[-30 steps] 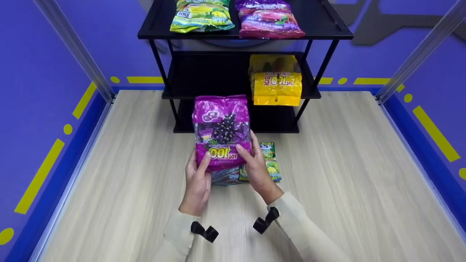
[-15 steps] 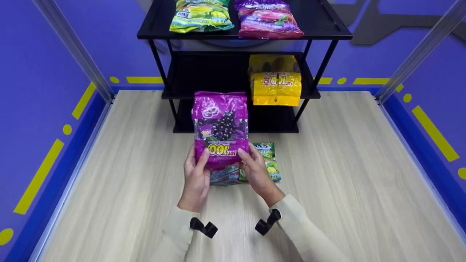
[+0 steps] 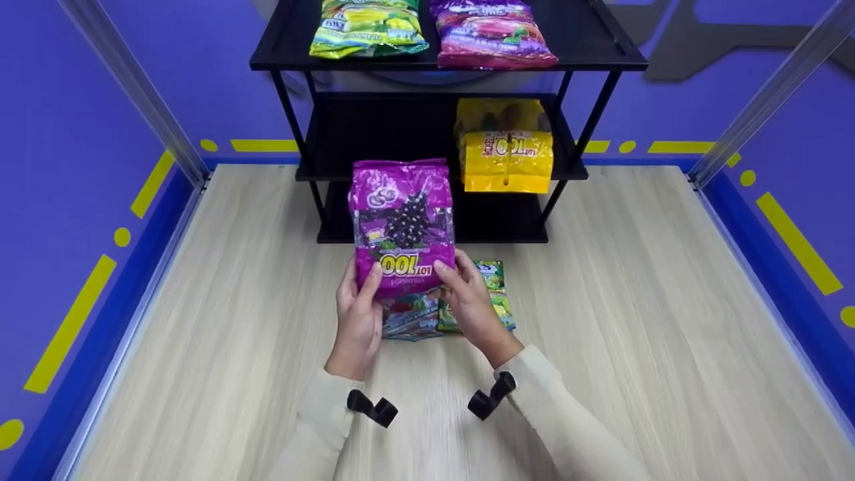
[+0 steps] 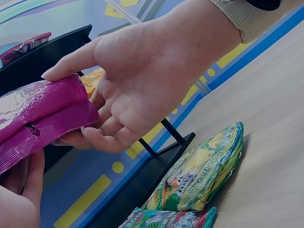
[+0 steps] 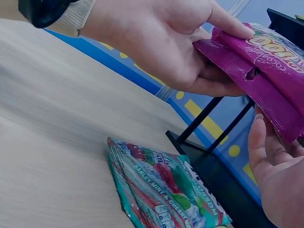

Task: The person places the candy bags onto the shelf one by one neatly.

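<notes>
The left hand and right hand gripped the purple bag by its near end, thumbs on top, fingers curled beneath. Held up before the shelf, it had edged slightly towards it since a second earlier, uncovering more of the teal bag below.

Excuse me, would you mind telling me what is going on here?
A person holds up a purple bag, the left hand and right hand gripping its near end, in front of a black rack. A yellow bag sits on the rack's middle tier, and a lime bag and a pink bag lie on its top tier. A teal bag and a green bag rest on the pale surface below.
</notes>
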### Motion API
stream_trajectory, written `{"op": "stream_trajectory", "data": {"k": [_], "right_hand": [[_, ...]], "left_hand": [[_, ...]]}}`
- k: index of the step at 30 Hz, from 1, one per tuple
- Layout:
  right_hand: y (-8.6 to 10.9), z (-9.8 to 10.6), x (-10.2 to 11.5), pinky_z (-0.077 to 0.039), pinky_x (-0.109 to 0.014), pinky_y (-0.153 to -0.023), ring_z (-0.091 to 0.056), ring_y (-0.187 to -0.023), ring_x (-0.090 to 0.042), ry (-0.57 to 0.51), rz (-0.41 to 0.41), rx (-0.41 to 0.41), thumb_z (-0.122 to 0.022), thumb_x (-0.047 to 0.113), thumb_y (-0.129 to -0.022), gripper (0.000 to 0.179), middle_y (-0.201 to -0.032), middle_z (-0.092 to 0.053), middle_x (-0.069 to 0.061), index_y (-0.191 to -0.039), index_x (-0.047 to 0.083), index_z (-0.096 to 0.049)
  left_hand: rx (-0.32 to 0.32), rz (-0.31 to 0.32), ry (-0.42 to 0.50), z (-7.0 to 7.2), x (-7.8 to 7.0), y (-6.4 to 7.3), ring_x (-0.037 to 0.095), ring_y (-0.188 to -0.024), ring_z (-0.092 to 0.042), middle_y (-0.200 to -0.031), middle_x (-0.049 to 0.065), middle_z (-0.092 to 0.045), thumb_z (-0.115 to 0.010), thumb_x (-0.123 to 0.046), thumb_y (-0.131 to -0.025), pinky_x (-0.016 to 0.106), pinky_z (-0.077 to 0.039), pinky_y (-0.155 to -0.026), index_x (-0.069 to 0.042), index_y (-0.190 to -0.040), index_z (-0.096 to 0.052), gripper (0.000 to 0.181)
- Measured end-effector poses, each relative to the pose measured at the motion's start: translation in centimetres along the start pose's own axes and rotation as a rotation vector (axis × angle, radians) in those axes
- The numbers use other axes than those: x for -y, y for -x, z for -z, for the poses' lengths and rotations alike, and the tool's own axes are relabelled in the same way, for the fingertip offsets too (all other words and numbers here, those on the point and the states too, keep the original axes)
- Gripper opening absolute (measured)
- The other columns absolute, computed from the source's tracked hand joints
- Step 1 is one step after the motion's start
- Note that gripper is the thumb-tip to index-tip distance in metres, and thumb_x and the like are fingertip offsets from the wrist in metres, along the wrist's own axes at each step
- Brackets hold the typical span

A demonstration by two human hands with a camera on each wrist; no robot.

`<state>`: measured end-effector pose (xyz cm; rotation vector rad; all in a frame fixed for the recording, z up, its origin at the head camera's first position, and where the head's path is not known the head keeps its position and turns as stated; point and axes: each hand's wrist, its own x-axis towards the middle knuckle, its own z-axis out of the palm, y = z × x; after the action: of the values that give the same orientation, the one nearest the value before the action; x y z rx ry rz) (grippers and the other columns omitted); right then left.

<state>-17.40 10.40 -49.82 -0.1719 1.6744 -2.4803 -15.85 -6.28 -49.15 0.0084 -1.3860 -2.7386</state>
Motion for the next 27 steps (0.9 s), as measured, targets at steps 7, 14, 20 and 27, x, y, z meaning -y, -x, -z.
{"op": "stream_trajectory", "data": {"k": [7,14,20,27], "right_hand": [[-0.3,-0.1,0.4,-0.053,-0.026,-0.069,-0.057,-0.086,-0.015,0.017,0.02,-0.034,-0.052,0.017,-0.098,0.028,-0.105,-0.059,-0.004,-0.123,0.007,-0.049],[-0.7,-0.1,0.8,-0.053,-0.027,-0.069,-0.056,-0.081,-0.016,0.064,0.016,-0.04,-0.054,0.022,-0.099,0.03,-0.107,-0.059,-0.006,-0.125,0.008,-0.051],[-1.4,-0.1,0.9,-0.052,-0.022,-0.064,-0.057,-0.075,-0.014,0.053,0.027,-0.055,-0.054,0.02,-0.098,0.027,-0.101,-0.061,-0.005,-0.121,0.005,-0.052],[-2.0,-0.1,1.1,-0.054,-0.024,-0.065,-0.06,-0.082,-0.016,0.074,0.04,-0.077,-0.055,0.021,-0.097,0.029,-0.104,-0.062,-0.005,-0.122,0.006,-0.053]], "left_hand": [[-0.013,0.002,-0.03,-0.1,-0.1,-0.3,0.018,-0.116,-0.054,-0.129,0.007,-0.051,-0.051,-0.011,-0.099,0.027,-0.047,-0.104,-0.008,-0.146,-0.035,0.049],[-0.041,0.001,-0.077,-0.3,-0.4,-0.8,0.017,-0.118,-0.054,-0.131,0.007,-0.051,-0.052,-0.014,-0.099,0.026,-0.046,-0.104,-0.007,-0.147,-0.034,0.052],[-0.03,0.018,-0.09,-0.3,-0.3,-1.4,0.018,-0.12,-0.053,-0.134,0.009,-0.049,-0.053,-0.018,-0.1,0.025,-0.046,-0.104,-0.009,-0.146,-0.035,0.05],[-0.031,0.033,-0.067,-0.4,-0.2,-2.2,0.018,-0.124,-0.051,-0.139,0.01,-0.046,-0.052,-0.018,-0.1,0.025,-0.045,-0.106,-0.011,-0.148,-0.033,0.052]]}}
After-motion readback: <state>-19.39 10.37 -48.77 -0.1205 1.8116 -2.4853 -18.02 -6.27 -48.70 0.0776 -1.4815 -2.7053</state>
